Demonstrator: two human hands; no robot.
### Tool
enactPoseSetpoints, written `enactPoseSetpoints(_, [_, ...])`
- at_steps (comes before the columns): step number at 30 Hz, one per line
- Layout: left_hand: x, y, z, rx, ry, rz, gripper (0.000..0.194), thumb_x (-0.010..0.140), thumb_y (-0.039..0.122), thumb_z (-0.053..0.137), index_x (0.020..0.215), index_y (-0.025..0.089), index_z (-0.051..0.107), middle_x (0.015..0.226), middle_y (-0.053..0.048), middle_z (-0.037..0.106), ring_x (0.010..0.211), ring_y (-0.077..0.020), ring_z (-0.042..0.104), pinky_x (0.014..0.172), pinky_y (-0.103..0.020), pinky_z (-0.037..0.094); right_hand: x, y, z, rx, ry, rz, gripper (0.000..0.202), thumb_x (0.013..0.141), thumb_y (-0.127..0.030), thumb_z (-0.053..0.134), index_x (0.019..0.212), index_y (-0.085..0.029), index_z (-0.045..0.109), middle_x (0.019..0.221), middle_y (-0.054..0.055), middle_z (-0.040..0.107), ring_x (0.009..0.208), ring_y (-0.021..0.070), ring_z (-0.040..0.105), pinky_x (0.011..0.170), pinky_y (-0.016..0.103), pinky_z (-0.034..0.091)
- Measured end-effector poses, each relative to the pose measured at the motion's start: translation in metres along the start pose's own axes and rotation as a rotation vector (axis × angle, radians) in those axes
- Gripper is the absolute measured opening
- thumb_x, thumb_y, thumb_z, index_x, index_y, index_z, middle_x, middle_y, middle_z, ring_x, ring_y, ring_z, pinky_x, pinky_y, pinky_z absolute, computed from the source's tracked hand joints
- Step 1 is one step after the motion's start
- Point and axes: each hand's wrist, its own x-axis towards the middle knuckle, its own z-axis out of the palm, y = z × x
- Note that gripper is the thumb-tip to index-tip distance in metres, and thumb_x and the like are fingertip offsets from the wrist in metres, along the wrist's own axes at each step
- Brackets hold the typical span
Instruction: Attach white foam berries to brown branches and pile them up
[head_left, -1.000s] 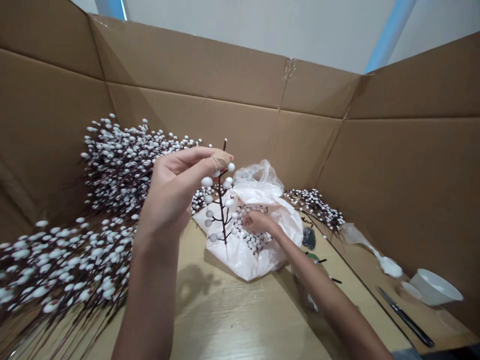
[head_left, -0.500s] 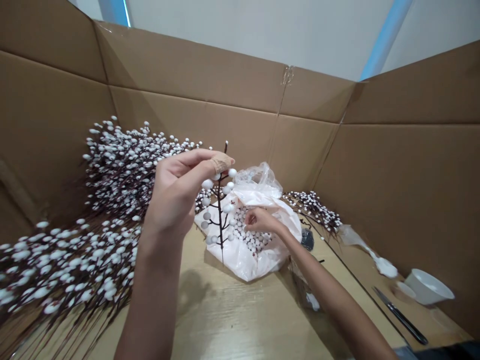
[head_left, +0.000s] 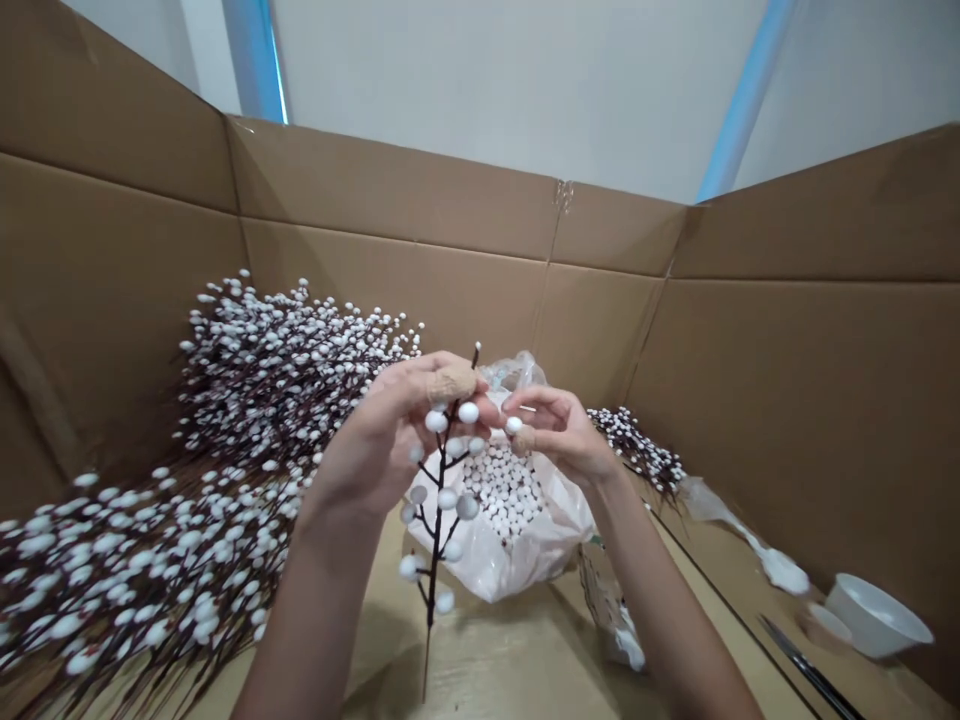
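Observation:
Near its top, a dark artificial berry stem (head_left: 436,530) with several white berries is pinched in my left hand (head_left: 382,425); it hangs upright, slightly tilted. Tan tape wraps a finger of that hand. My right hand (head_left: 566,432) holds one loose white berry (head_left: 514,425) between thumb and fingertips, close to the stem's upper part. Beneath both hands lies an open white plastic bag (head_left: 487,580), with a heap of loose white berries (head_left: 506,490) inside it.
Large bunches of white-berry stems (head_left: 277,350) fill the left side, with a smaller bunch (head_left: 637,445) at the back right. A knife (head_left: 810,670), a white cup (head_left: 877,615) and a white spoon-like item (head_left: 780,568) lie at right. Cardboard walls (head_left: 450,260) surround the table.
My right hand has come up out of the bag with a white berry and moved beside the stem. My left hand has lowered slightly, and the camera view has shifted.

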Motion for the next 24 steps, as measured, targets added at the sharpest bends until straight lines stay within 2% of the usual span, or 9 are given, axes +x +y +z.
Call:
enactPoseSetpoints(3, [0.0,-0.002,0.003,0.092,0.001,-0.014,0.01,0.067,0.022,0.067,0.06,0.016,0.07,0.053,-0.003,0.065,0.046,-0.0095,0.055,0.043,-0.018,0.041,-0.004,-0.014,0.011,0.035,0.035,-0.12,0.023,0.052,-0.019,0.083,0.068,-0.021,0.067,0.08,0.0,0.065,0.071,0.0114,0.06,0.062,0.025,0.052])
enactPoseSetpoints(7, [-0.002,-0.003,0.006,0.254,0.032,0.029,0.009,0.068,0.021,0.068,0.06,0.017,0.072,0.056,-0.004,0.067,0.051,-0.0133,0.059,0.048,-0.021,0.044,-0.01,-0.026,0.019,0.044,0.133,-0.119,0.025,0.055,-0.02,0.081,0.078,-0.024,0.071,0.086,0.001,0.07,0.076,0.0138,0.063,0.07,0.029,0.054])
enactPoseSetpoints(13, [-0.002,-0.009,0.007,0.447,0.015,0.105,0.009,0.07,0.02,0.068,0.064,0.019,0.074,0.061,-0.004,0.07,0.058,-0.0167,0.064,0.057,-0.025,0.05,-0.014,-0.029,0.017,0.025,0.246,-0.16,0.021,0.065,-0.035,0.076,0.082,-0.025,0.071,0.085,0.003,0.069,0.068,0.0126,0.06,0.072,0.032,0.053])
enactPoseSetpoints(19, [-0.001,-0.016,0.01,0.523,-0.028,0.122,0.01,0.074,0.02,0.068,0.065,0.02,0.074,0.061,-0.004,0.069,0.059,-0.0159,0.064,0.058,-0.024,0.051,-0.019,-0.034,0.021,-0.033,0.206,-0.296,0.014,0.077,-0.036,0.067,0.08,-0.022,0.066,0.074,0.0,0.06,0.064,0.0108,0.058,0.067,0.028,0.052])
enactPoseSetpoints(24, [0.0,-0.021,0.014,0.563,-0.007,0.132,0.006,0.07,0.019,0.07,0.064,0.019,0.074,0.059,-0.004,0.068,0.054,-0.0165,0.063,0.052,-0.024,0.05,-0.025,-0.037,0.022,-0.132,0.19,-0.312,0.016,0.083,-0.037,0.059,0.086,-0.022,0.063,0.077,0.001,0.058,0.069,0.0122,0.059,0.067,0.028,0.053])
